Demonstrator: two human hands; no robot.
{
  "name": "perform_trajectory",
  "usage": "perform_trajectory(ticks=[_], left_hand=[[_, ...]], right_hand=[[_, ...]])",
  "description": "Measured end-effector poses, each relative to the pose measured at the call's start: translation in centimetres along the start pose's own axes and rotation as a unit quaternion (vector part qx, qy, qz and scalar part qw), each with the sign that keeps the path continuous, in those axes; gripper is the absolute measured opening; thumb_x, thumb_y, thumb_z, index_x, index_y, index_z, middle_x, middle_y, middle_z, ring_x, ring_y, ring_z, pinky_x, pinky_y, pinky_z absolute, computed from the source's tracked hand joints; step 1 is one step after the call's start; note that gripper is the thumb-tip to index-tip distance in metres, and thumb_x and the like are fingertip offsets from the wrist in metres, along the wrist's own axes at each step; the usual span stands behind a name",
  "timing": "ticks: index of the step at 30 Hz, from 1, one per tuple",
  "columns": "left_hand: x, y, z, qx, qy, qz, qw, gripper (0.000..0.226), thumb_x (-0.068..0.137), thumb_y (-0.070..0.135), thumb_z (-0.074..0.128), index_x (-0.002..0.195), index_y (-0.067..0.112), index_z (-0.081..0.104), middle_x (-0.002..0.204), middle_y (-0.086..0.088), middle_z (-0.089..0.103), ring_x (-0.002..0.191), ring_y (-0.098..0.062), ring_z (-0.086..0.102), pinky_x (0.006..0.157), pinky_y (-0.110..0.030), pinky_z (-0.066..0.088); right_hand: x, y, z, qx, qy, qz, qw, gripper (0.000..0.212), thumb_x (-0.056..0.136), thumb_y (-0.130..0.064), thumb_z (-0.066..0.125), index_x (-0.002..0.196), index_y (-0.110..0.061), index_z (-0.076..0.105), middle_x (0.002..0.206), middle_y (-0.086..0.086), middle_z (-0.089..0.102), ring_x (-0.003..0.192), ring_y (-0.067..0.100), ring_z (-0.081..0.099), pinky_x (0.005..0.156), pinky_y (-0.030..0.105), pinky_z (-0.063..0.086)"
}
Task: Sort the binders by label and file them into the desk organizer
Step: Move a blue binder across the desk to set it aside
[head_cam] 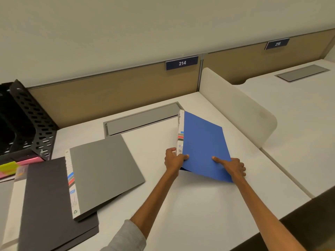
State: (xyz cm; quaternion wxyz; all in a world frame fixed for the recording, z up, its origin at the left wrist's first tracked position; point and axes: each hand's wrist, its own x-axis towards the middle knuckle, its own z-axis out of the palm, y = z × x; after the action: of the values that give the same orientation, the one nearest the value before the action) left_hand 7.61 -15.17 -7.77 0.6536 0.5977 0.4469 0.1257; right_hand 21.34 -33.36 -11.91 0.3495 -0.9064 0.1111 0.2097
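Observation:
A blue binder point(203, 142) with a white labelled spine is tilted up off the white desk point(190, 205), spine raised at the left. My left hand point(175, 159) grips the near end of its spine. My right hand point(233, 166) holds its near right edge, thumb lying on the blue cover. A grey binder point(105, 169) lies flat at the left, partly over a dark grey binder point(45, 201). The black perforated desk organizer point(27, 120) stands at the far left.
Pink and yellow folders point(10, 167) stick out under the organizer. A grey cable hatch point(141, 120) sits in the desk behind the binders. A white divider panel point(235, 105) borders the desk on the right. A tan partition carries a sign reading 214 point(181, 63).

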Motion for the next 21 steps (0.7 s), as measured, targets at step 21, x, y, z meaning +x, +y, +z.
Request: perform_trajectory(ticks=[21], left_hand=[[-6.9,11.0,-10.8,-0.008,0.068,0.231,0.971,0.051,0.072,0.061,0.069,0.108,0.033,0.048,0.108,0.003,0.064,0.094,-0.012,0.067,0.082,-0.043,0.058]], right_hand=[[-11.1,-13.0,11.4,0.198,-0.259,-0.166,0.930,0.029,0.096,-0.026,0.058,0.102,0.002,0.066,0.101,0.027,0.065,0.098,0.033,0.066,0.084,0.040,0.053]])
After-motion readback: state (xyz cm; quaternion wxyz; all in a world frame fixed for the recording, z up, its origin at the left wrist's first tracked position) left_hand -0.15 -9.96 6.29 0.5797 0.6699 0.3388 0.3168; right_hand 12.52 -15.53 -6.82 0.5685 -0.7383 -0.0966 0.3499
